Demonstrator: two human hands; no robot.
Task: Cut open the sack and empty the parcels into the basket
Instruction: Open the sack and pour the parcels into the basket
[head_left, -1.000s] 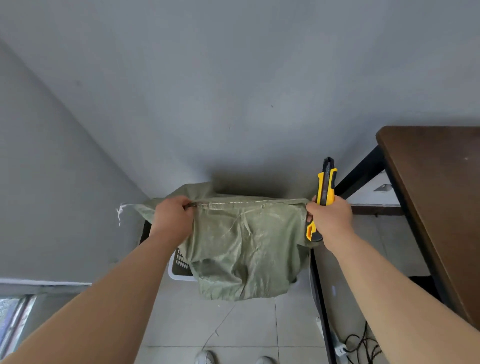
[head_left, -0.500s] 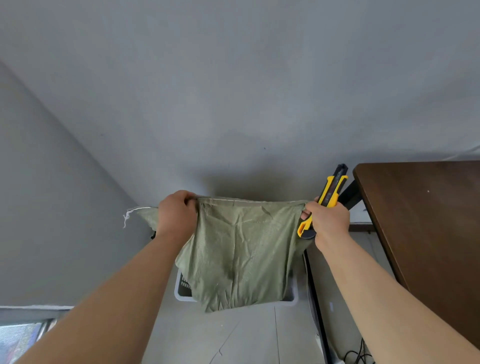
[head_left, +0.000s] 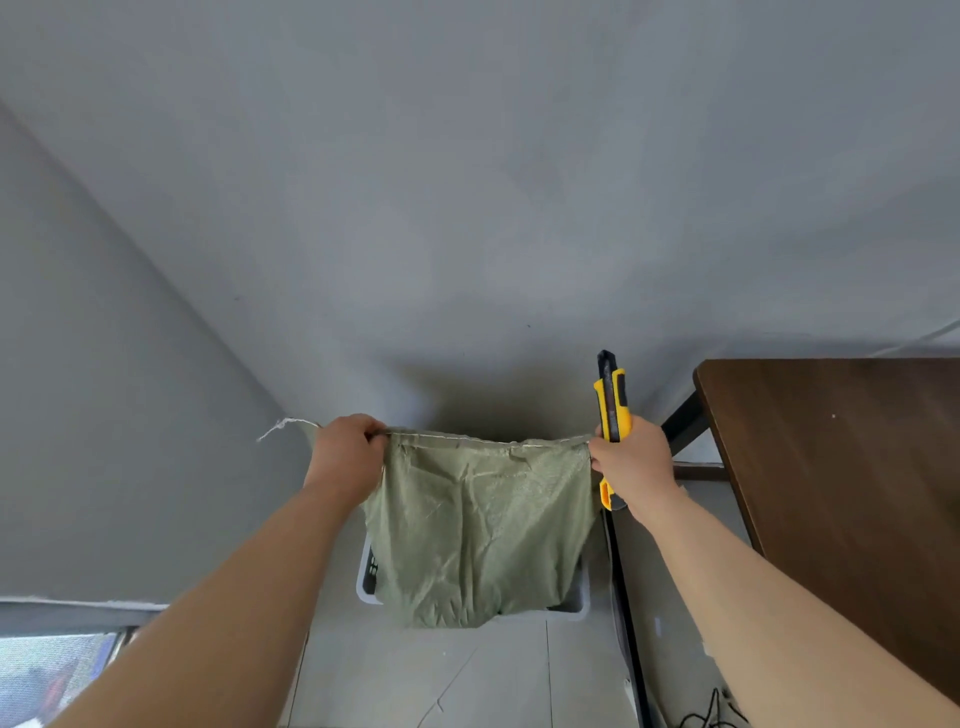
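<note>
Above the white plastic basket (head_left: 575, 606) on the floor, your left hand (head_left: 347, 453) and right hand (head_left: 631, 464) grip the limp green woven sack (head_left: 480, 525) by its sewn edge, the right also clutching the yellow utility knife (head_left: 612, 411); emptying looks nearly finished, so shake gently, knife pointed away

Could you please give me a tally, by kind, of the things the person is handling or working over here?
Sack: 1
Knife: 1
Basket: 1
Total: 3
The left hand and right hand hold the sack up; no parcels show.
</note>
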